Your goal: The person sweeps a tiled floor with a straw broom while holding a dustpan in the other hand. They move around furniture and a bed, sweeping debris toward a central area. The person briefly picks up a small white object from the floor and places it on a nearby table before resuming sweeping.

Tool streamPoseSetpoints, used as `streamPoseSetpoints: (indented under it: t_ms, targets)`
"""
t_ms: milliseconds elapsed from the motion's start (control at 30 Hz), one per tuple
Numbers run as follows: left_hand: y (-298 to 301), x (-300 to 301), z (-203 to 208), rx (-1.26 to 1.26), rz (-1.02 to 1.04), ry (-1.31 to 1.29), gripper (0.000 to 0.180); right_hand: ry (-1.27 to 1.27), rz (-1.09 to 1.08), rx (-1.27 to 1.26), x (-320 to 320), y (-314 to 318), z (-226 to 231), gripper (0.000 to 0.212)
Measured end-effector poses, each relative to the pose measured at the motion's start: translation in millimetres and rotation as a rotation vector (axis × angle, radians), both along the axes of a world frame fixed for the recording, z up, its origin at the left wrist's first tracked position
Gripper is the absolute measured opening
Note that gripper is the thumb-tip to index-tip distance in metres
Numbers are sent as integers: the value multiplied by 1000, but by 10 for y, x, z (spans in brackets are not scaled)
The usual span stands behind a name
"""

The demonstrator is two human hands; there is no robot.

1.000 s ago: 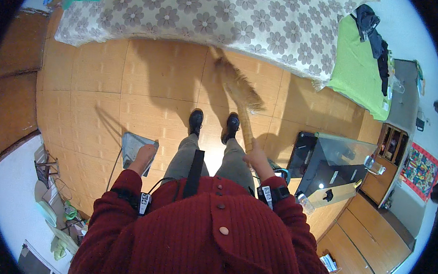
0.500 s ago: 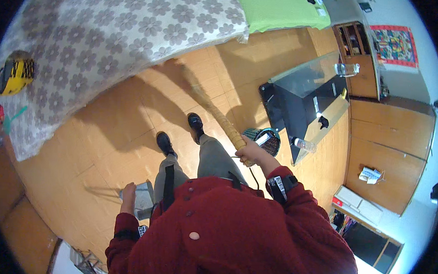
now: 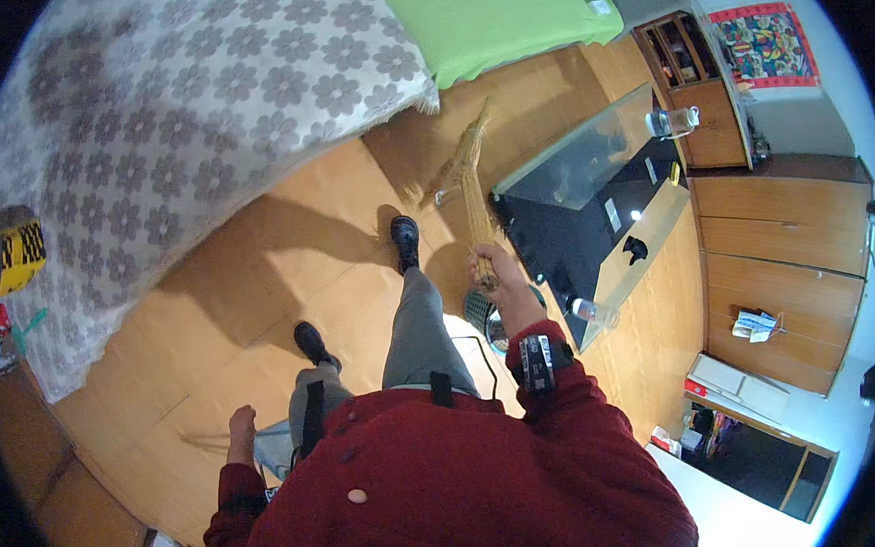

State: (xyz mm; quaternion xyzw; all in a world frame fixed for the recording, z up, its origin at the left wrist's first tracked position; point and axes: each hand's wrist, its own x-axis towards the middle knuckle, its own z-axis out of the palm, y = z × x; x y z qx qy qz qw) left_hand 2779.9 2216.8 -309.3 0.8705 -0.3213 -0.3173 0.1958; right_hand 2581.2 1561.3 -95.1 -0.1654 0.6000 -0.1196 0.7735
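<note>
A wood-toned floor [image 3: 141, 376] spreads between a bed [image 3: 234, 83] under a grey-flowered cover and a low table [image 3: 564, 176] with a glass top. The person's right arm, in a dark red sleeve, reaches forward and outward, the right hand [image 3: 502, 280] wrapped round a broom [image 3: 475, 206], fingers pressed together about the end of its handle. The left arm hangs lower, the left hand [image 3: 242, 429] just beside a grey-blue dustpan [image 3: 274, 449]; its fingers look curled in, though whether they grip anything cannot be told. A dark band [image 3: 540, 362] on the right wrist bears pale labels with dark markings too small to read. The straw-coloured broom, ringed with bindings along its handle and splayed at the brush end, extends over the floor near the table's left corner, across from the bed's fringed corner
</note>
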Motion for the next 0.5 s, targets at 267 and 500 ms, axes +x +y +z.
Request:
streamPoseSetpoints:
  t_ms: [267, 500]
  targets:
    - [-1674, -195, 425, 113, 33, 163, 15, -21, -92, -189, 207, -2106, -379, 16]
    - [-3741, -513, 861, 284, 597, 590, 29, 91, -44, -250, 41, -3577, -464, 29]
